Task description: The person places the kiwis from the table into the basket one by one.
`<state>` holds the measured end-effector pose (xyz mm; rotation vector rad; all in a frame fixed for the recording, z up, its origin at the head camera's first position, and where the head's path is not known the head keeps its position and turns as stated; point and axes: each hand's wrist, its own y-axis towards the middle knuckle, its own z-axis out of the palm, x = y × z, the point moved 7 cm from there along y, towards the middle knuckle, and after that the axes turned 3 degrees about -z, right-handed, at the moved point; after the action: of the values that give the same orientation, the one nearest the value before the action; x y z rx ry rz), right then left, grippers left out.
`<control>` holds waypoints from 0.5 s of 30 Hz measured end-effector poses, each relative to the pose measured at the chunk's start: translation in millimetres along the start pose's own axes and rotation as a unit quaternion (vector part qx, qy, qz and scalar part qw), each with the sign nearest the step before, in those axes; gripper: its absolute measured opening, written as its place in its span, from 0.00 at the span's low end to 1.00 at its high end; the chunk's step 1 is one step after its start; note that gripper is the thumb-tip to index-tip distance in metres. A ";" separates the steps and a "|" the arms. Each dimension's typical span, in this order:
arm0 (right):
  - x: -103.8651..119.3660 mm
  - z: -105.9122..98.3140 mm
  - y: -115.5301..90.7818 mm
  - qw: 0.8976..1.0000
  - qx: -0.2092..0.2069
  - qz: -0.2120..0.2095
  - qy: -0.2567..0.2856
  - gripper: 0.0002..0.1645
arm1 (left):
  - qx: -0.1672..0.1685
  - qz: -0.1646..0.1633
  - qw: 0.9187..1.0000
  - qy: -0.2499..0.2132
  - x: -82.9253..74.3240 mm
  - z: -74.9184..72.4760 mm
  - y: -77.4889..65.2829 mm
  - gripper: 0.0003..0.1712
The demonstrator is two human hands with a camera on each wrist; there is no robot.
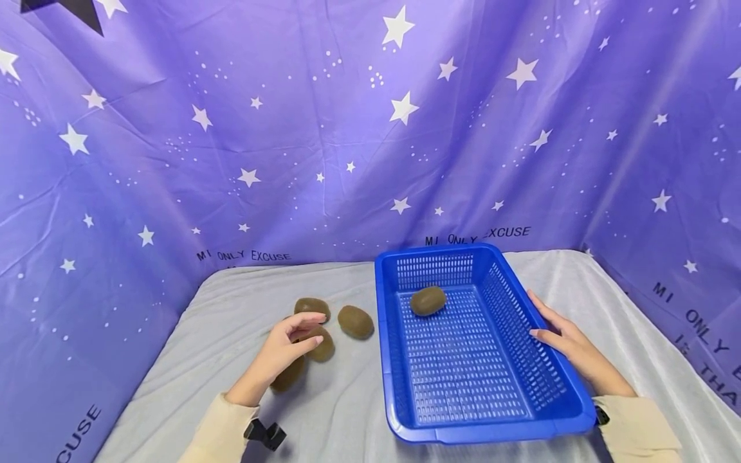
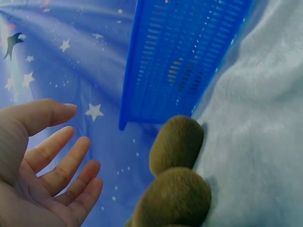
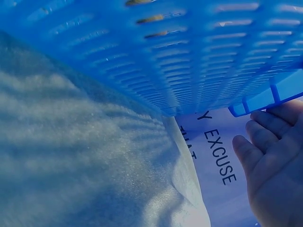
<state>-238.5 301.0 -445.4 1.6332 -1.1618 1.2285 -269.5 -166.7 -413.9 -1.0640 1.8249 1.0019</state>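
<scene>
Brown kiwifruit lie on the cloth left of a blue plastic basket [image 1: 492, 432]. My left hand [image 1: 286, 347] hovers over this group, thumb and fingers parted and nothing held; it partly hides the near kiwifruit [image 1: 287, 375] and overlaps another kiwifruit [image 1: 321, 347]. The left wrist view shows the loosely bent fingers [image 2: 64, 175] beside two kiwifruit. Closest to the basket is a separate kiwifruit [image 1: 356, 322]. One kiwifruit [image 1: 428, 301] sits inside, towards the back left. My right hand [image 1: 579, 354] holds the basket's right rim, thumb over it and the other fingers [image 3: 260, 137] outside.
A pale grey plush cloth [image 1: 341, 411] covers the table. Purple star-print curtains [image 1: 324, 128] hang behind it and along both sides. The basket has slotted walls and takes up the right-centre of the table.
</scene>
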 end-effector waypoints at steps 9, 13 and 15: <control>-0.4 0.8 0.1 1.000 0.002 -0.011 0.013 0.40 | -0.032 -0.017 0.999 0.015 17.4 -10.3 -13.8 0.21; -0.3 1.2 -0.5 0.999 0.009 -0.013 0.039 0.40 | -0.047 -0.017 0.999 0.011 24.9 -13.3 -17.9 0.20; -0.4 1.1 -0.9 0.998 0.015 -0.008 0.062 0.40 | -0.050 -0.014 0.999 0.011 28.1 -14.3 -19.7 0.20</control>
<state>-237.3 300.4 -446.1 1.5608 -1.0562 1.3230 -264.5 -194.4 -438.2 -1.1627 1.7886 1.0770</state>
